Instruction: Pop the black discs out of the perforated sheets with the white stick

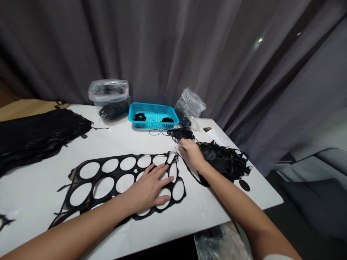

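Note:
A black sheet [111, 167] with rows of large round holes lies flat on the white table. My left hand [151, 186] rests on its right part, fingers spread over the holes. Just beyond the sheet's far right corner, my right hand [191, 153] is closed in a pinch. A thin line runs from its fingertips toward that corner, too fine to name. Beyond the right hand sits a tangled heap of thin black rings [181, 134]. Beside the right forearm is a pile of black scraps [227, 160].
A blue basket [153, 124] holds two black bundles. Clear bags with black contents, one open-topped [110, 94] and one crumpled [189, 103], flank it. A stack of black sheets [38, 133] covers the left side. One black disc [244, 185] lies near the right edge.

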